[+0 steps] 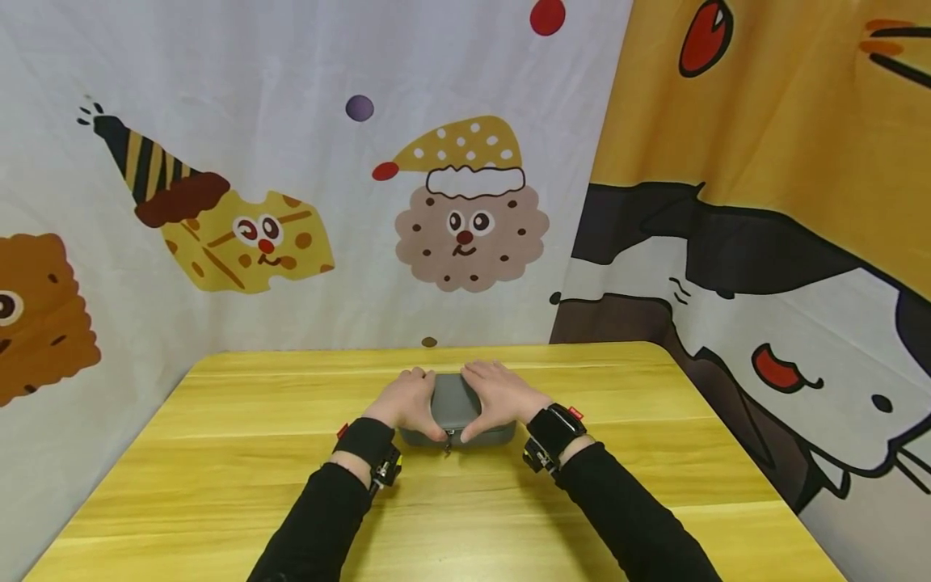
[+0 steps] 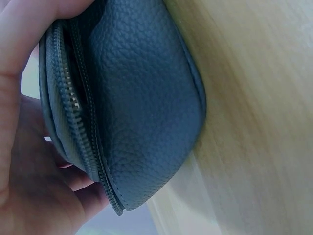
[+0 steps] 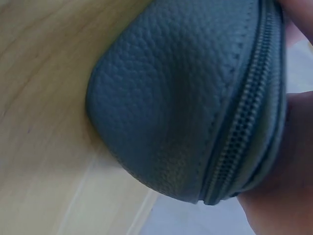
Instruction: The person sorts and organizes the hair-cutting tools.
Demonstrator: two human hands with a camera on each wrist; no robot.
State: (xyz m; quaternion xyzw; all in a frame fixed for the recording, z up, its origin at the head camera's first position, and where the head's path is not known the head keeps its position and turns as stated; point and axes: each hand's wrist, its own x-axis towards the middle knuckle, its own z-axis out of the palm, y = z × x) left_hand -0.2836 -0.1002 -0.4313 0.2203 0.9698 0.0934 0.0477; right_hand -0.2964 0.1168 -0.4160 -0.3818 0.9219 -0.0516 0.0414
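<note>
A grey pebbled-leather zip pouch [image 1: 452, 398] lies on the table between both hands. My left hand [image 1: 409, 402] grips its left end, thumb at the near side and fingers toward the far side. At the other end, my right hand [image 1: 503, 396] holds it the same way. The zip pull [image 1: 448, 440] hangs at the front, near the thumbs. In the left wrist view the zipper [image 2: 73, 103] is parted along a stretch, showing a dark gap. Along the right end, the zipper teeth [image 3: 239, 122] look joined. The inside of the pouch is hidden.
The wood-grain table [image 1: 240, 477] ends at a back edge close beyond the pouch. A printed curtain [image 1: 291, 105] with cartoon figures hangs behind it and along the right side. Black straps with small cameras [image 1: 556, 432] sit on both wrists.
</note>
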